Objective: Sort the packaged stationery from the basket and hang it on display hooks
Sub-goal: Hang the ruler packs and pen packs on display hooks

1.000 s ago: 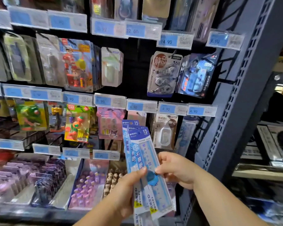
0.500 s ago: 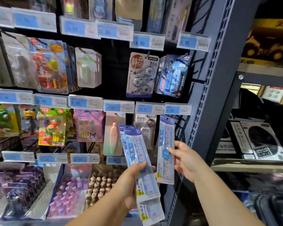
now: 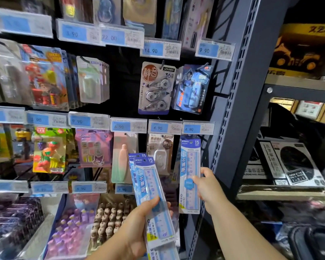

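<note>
Pinching one packaged ruler [image 3: 189, 166] upright beneath a 4.90 price tag [image 3: 198, 128], the right hand [image 3: 209, 186] worked while the left hand [image 3: 137, 228] gripped a stack of rulers [image 3: 148, 181].

Bright, even shop light falls from above and in front on the display wall [image 3: 128, 81], though its black backing stays dark. The clear covers on the price labels [image 3: 159, 49] catch soft white glare. The middle is fairly sharp, and print is readable on the ruler pack [image 3: 189, 166] pinched by the right hand [image 3: 208, 186]. Blur grows toward the left and bottom edges, smearing the lower end of the ruler stack [image 3: 151, 184] gripped by the left hand [image 3: 139, 222]. The wide lens tilts the grey upright [image 3: 240, 109]. The side shelves [image 3: 289, 193] to its right sit dim.
</note>
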Available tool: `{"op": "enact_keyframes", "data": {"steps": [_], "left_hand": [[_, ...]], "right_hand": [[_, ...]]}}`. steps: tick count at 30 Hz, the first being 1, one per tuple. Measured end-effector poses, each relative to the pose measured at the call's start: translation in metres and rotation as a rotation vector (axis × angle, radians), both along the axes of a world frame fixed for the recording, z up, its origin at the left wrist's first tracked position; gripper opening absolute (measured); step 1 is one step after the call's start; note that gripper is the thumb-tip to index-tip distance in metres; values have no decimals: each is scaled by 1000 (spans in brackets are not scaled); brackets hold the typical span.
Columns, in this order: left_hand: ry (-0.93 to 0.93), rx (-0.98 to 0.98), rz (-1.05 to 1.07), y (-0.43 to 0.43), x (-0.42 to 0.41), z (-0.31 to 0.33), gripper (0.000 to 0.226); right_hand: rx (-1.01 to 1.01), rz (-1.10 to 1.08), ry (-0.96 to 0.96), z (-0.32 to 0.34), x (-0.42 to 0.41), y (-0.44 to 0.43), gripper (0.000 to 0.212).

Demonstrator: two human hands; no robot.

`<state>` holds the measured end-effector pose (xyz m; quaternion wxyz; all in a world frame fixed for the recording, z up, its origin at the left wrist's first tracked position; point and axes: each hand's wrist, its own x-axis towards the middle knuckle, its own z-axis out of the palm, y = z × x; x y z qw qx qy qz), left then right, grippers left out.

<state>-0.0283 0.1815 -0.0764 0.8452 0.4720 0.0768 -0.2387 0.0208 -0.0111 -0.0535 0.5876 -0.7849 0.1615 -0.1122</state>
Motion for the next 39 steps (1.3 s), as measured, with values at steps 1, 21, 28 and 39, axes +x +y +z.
{"op": "enact_keyframes", "data": {"steps": [1,21,28,39], "left_hand": [[-10,-4,-7,0,0,0,31],[-56,-137,35,-7,-6,13,52],[-14,-170,43,-5,-2,14,70],[-28,-225,-2,2,0,-2,51]], "right_hand": [[-1,-15,-10,-1,3,0,14],[-141,-185,-29,-7,39,9,28],[-417,-104,-65,14,18,31,29],[-153,394,37,11,-5,61,40]]}}
